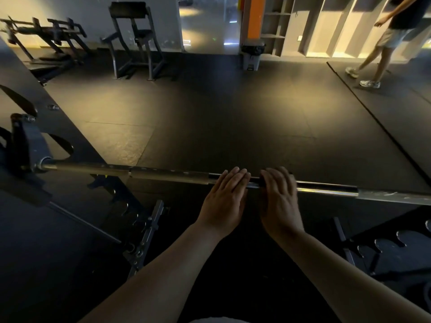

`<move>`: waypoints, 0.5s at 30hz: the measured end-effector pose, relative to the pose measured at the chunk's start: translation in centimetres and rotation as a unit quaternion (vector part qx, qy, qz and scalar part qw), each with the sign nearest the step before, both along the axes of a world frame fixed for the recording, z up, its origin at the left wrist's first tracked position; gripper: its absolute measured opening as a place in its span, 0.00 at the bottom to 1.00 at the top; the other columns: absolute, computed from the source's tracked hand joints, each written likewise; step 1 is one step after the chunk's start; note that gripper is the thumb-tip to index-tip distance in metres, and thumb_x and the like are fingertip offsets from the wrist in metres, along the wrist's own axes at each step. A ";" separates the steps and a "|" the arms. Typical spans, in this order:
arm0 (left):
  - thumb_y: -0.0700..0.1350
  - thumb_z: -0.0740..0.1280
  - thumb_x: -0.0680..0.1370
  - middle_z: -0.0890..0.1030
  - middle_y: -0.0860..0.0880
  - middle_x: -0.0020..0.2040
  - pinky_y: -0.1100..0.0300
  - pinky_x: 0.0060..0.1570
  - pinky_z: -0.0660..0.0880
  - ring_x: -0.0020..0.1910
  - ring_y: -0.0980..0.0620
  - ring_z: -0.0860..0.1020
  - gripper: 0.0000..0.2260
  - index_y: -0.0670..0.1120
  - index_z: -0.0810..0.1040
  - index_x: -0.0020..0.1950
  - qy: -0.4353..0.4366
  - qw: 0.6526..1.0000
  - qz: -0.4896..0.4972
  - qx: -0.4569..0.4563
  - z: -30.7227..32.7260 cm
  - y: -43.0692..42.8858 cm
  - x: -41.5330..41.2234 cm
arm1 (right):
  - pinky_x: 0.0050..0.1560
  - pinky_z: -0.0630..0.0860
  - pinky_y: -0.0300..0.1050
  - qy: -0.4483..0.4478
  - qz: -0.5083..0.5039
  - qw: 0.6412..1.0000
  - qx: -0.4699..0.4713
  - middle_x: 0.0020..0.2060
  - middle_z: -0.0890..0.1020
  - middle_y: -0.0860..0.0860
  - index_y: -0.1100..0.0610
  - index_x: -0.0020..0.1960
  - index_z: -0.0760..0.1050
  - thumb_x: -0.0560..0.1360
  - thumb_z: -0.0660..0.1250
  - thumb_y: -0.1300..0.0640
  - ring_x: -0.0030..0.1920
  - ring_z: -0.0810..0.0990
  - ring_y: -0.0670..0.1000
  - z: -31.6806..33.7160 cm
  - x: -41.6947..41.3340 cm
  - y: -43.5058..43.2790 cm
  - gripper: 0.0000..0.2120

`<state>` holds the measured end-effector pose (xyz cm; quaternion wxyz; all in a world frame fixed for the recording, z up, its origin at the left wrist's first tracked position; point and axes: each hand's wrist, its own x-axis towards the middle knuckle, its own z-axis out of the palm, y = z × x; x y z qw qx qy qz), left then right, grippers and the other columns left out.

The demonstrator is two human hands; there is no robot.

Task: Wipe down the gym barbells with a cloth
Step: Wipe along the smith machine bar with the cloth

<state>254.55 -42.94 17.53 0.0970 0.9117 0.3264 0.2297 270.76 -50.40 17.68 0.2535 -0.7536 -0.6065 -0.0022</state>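
Note:
A long steel barbell (163, 174) runs across the view from a rack hook at the left to the right edge. My left hand (225, 199) lies flat on the bar near its middle, with straight fingers reaching over it. Just beside it, my right hand (278, 197) rests on the bar too, fingers stretched over the top. Between and under the hands the bar looks dark (255, 183). Whether a dark cloth lies there I cannot tell.
The rack upright and bar hook (25, 145) stand at the left, with more rack hooks (391, 248) low on the right. Black rubber flooring (210, 117) stretches ahead. A bench machine (135, 40) and a bin (251, 54) stand at the back. A person (384, 40) walks at the far right.

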 end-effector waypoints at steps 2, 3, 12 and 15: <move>0.47 0.58 0.85 0.60 0.49 0.82 0.58 0.79 0.42 0.82 0.54 0.50 0.24 0.46 0.60 0.81 0.000 1.000 -0.006 -0.005 0.0 0.3 -0.8 | 0.80 0.46 0.58 -0.022 0.063 0.997 -0.025 0.79 0.61 0.51 0.54 0.81 0.59 0.81 0.64 0.53 0.81 0.48 0.55 0.4 -1.3 0.7 0.30; 0.48 0.57 0.85 0.60 0.49 0.82 0.58 0.79 0.41 0.82 0.54 0.50 0.24 0.46 0.60 0.81 0.001 1.000 -0.005 -0.001 0.0 0.5 -1.2 | 0.79 0.45 0.55 -0.034 0.079 0.996 -0.032 0.79 0.61 0.51 0.53 0.81 0.59 0.82 0.63 0.51 0.81 0.48 0.54 0.7 -1.2 0.8 0.30; 0.47 0.55 0.86 0.65 0.46 0.80 0.56 0.79 0.46 0.81 0.51 0.56 0.22 0.43 0.64 0.79 -0.017 0.999 0.047 0.013 -0.6 2.0 -3.9 | 0.80 0.50 0.62 -0.051 -0.036 0.998 0.002 0.77 0.64 0.60 0.61 0.78 0.62 0.82 0.57 0.52 0.80 0.56 0.62 0.3 -4.1 1.7 0.27; 0.47 0.58 0.85 0.63 0.45 0.80 0.55 0.79 0.46 0.81 0.51 0.54 0.24 0.43 0.62 0.80 -0.017 0.999 0.048 0.005 -0.8 2.0 -4.6 | 0.80 0.40 0.58 -0.074 0.038 0.996 -0.042 0.80 0.57 0.57 0.59 0.82 0.55 0.82 0.61 0.53 0.82 0.47 0.60 0.7 -5.9 2.4 0.31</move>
